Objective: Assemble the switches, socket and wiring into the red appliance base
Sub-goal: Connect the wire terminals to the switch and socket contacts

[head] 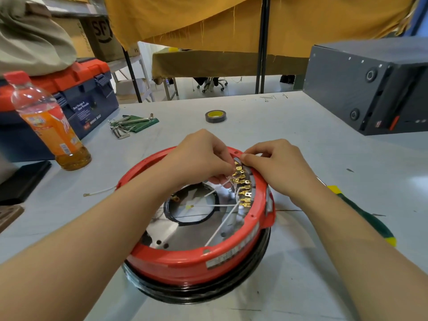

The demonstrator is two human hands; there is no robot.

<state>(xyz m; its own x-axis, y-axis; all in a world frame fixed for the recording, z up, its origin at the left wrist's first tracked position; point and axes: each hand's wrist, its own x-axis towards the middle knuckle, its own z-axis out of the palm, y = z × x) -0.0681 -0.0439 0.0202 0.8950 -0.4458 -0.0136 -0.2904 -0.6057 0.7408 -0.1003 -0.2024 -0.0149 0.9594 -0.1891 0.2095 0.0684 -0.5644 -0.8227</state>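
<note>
The round red appliance base [192, 258] lies open side up on the grey table, on a black ring. Along its inner right wall runs a row of brass terminals [243, 188] on the switches. Several white wires [222, 224] cross the shiny metal floor inside. My left hand [203, 156] reaches over the far rim with curled fingers, pinching a white wire's brass connector at the top of the terminal row. My right hand [275, 167] grips the base's far right rim, thumb and fingers curled over the switch block there.
A loose white wire [99, 193] lies left of the base. A green-handled screwdriver [366, 216] lies under my right forearm. Behind: tape roll [215, 116], hex keys [125, 127], orange drink bottle [51, 126], toolbox [76, 98], dark grey machine [370, 89], black box [23, 179].
</note>
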